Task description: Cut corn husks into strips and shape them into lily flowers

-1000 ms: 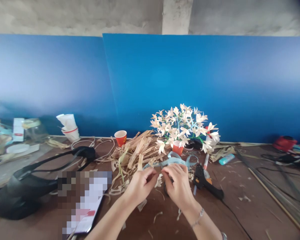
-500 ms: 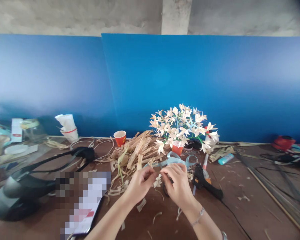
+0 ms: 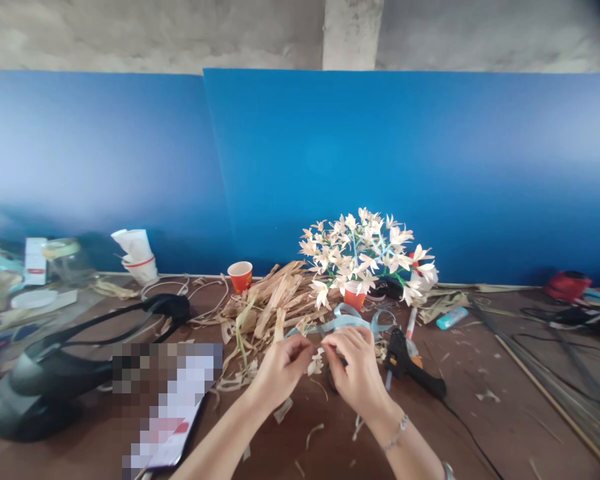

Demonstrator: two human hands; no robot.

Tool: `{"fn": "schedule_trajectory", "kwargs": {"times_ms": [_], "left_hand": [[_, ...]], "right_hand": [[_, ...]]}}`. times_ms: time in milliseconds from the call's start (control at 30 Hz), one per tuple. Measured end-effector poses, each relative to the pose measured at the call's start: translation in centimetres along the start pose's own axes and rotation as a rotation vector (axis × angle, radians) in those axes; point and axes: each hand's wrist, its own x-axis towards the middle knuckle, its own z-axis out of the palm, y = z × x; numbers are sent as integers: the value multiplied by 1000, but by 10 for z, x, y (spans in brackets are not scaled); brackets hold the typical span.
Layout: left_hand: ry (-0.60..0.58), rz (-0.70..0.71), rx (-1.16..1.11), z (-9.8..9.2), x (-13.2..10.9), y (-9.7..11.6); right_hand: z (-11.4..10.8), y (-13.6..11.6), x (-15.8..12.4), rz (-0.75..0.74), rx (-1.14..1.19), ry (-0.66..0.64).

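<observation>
My left hand (image 3: 284, 363) and my right hand (image 3: 349, 360) meet over the middle of the table, thumbs and fingers pinched close together. Whatever sits between the fingertips is too small or too hidden to name. A small pale flower-like piece (image 3: 316, 363) shows just below the fingertips; I cannot tell whether it is held or lies on the table. Light blue ribbon (image 3: 345, 318) lies looped right behind my hands. Beyond it, white husk-like flowers (image 3: 363, 250) on green stems stand in a red paper cup (image 3: 354, 297). Dry husk strips (image 3: 275, 300) are heaped behind my left hand.
A black glue gun (image 3: 413, 367) with a cord lies right of my right hand. On the left are a phone (image 3: 180, 427), partly pixelated, and a black headset-like device (image 3: 45, 393). A second red cup (image 3: 240, 277) stands by the husks. A blue panel (image 3: 330, 153) closes off the back.
My hands stay pinched together in almost the same place, with only a slight shift of the fingers. Nothing else has visibly moved on the table.
</observation>
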Motion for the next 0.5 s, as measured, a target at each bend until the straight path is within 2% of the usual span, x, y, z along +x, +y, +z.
{"fn": "schedule_trajectory", "kwargs": {"times_ms": [300,500], "left_hand": [[-8,-38,-127,1,2,3],[27,-41,-146,2,1,6]], "right_hand": [[-1,0,0,-1,-3,-2],[0,0,-1,25,28,18]]}}
